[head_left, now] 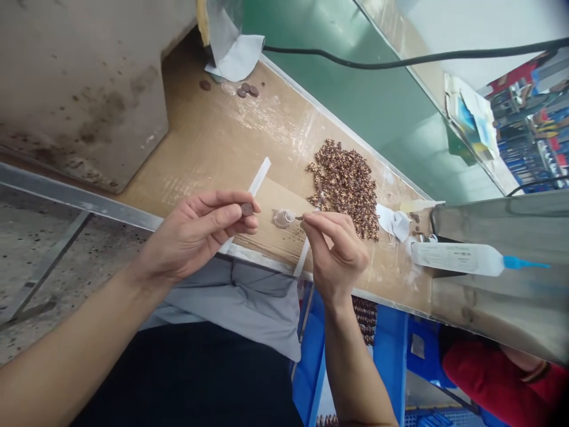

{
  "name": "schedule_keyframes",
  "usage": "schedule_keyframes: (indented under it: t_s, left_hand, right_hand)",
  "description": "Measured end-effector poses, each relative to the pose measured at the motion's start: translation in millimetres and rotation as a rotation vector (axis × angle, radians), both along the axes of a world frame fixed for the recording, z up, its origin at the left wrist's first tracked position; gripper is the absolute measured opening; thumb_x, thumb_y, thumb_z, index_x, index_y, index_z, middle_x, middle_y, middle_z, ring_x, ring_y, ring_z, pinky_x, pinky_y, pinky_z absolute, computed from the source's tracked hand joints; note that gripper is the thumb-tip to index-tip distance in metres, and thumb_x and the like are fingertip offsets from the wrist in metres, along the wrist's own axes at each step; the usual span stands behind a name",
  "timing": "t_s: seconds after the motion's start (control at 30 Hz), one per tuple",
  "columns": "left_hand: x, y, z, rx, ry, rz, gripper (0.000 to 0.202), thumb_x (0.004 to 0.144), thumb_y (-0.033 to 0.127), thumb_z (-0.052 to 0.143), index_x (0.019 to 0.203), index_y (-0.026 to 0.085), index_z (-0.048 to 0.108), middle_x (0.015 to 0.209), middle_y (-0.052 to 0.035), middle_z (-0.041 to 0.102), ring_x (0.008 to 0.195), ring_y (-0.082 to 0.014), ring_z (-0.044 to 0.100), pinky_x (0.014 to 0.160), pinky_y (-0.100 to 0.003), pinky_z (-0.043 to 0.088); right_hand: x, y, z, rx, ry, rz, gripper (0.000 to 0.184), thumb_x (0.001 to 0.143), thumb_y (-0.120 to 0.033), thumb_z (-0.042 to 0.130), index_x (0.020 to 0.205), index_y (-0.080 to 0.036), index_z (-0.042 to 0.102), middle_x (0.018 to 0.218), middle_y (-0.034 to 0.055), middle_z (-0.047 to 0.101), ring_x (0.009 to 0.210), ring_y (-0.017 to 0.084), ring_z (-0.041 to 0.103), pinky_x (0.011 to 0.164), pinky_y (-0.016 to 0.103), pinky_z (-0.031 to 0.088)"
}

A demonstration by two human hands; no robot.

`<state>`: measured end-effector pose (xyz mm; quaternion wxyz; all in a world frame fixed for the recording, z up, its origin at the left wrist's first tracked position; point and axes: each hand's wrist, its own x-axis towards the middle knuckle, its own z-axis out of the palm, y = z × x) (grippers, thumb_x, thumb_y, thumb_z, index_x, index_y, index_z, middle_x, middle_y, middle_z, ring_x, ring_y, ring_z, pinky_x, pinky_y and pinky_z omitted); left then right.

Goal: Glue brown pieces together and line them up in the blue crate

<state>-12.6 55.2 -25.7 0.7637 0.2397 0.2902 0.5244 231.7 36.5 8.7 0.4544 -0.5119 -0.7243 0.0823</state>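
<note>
Between the thumb and fingers of my left hand is a small round brown disc with tiny holes in its face. My right hand pinches a thin dark stick; most of it is hidden by the fingers. Its tip reaches the edge of a small clear, glossy blob on a piece of cardboard. Whether the blob sits in a dish I cannot tell. Just beyond my right hand lies a heap of small brown and gold-coloured parts.
A white bottle with a blue nozzle lies at the right. Brown discs rest near the table's far end. A large stained box stands at the left. Blue trays sit below the table edge. A person's red sleeve shows lower right.
</note>
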Motion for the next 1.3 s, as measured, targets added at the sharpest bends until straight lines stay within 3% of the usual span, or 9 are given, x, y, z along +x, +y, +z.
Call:
schedule_keyframes:
  t_s: [0.3, 1.3]
  left_hand:
    - [0.2, 0.0, 3.2, 0.022, -0.061, -0.041, 0.016, 0.095, 0.022, 0.093, 0.11, 0.017, 0.092, 0.107, -0.0079, 0.089, 0.088, -0.016, 0.083, 0.087, -0.022, 0.071]
    - [-0.4, -1.5, 2.6, 0.028, -0.082, -0.058, 0.013, 0.098, 0.02, 0.089, 0.111, 0.019, 0.091, 0.112, -0.0088, 0.088, 0.091, -0.0167, 0.083, 0.09, -0.026, 0.07]
  right_hand:
    - [-6.7, 5.0, -5.8, 0.039, -0.166, -0.008, 0.026, 0.108, -0.01, 0.074, 0.117, -0.032, 0.086, 0.11, 0.0011, 0.086, 0.103, 0.023, 0.076, 0.094, 0.044, 0.064]
    - [-7.3, 4.0, -5.4, 0.1, -0.245, 0.029, 0.03, 0.107, -0.008, 0.073, 0.118, -0.033, 0.085, 0.112, 0.0012, 0.087, 0.103, 0.024, 0.077, 0.092, 0.043, 0.065]
